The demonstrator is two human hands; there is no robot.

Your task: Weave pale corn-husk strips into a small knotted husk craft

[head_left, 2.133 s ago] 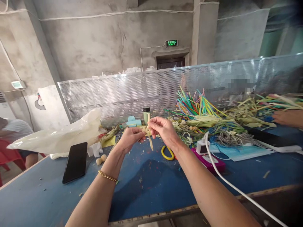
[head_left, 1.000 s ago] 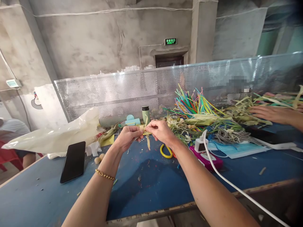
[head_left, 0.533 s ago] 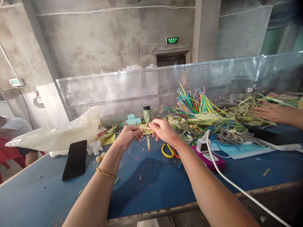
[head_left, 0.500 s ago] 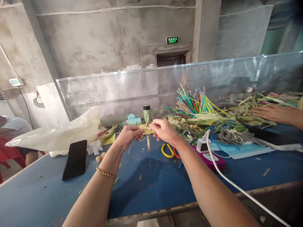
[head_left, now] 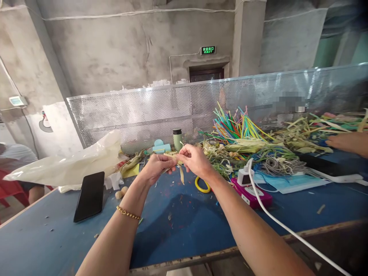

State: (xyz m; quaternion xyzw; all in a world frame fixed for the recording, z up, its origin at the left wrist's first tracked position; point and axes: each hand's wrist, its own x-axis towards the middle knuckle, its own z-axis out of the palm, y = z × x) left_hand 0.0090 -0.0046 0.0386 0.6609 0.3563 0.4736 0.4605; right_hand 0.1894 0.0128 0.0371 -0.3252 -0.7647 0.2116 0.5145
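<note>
Over the middle of the blue table [head_left: 184, 230], my two hands meet at a strip of dried, pale yellow corn husk [head_left: 182, 175]. My left hand [head_left: 156, 167] pinches it between thumb and fingers. My right hand [head_left: 195, 158] is closed on the same husk from the other side, its fingertips touching or nearly touching the left ones. One tail of the husk hangs below the hands and a thin end sticks up above. The part between my fingertips is mostly hidden. Below my right hand lies a yellow loop handle [head_left: 202, 185], partly behind the forearm.
A black phone [head_left: 89, 196], wooden beads [head_left: 121, 193] and a plastic bag [head_left: 71, 165] lie left. A green bottle [head_left: 177, 140] stands behind my hands. Right are coloured pipe cleaners [head_left: 238, 124], husks, cord, a magenta box [head_left: 253, 193], a white cable [head_left: 276, 218] and a co-worker's hand [head_left: 347, 142].
My hands have come closer together on the husk, and its upright end shows less above my fingers. The co-worker's hand has drawn back to the right.
</note>
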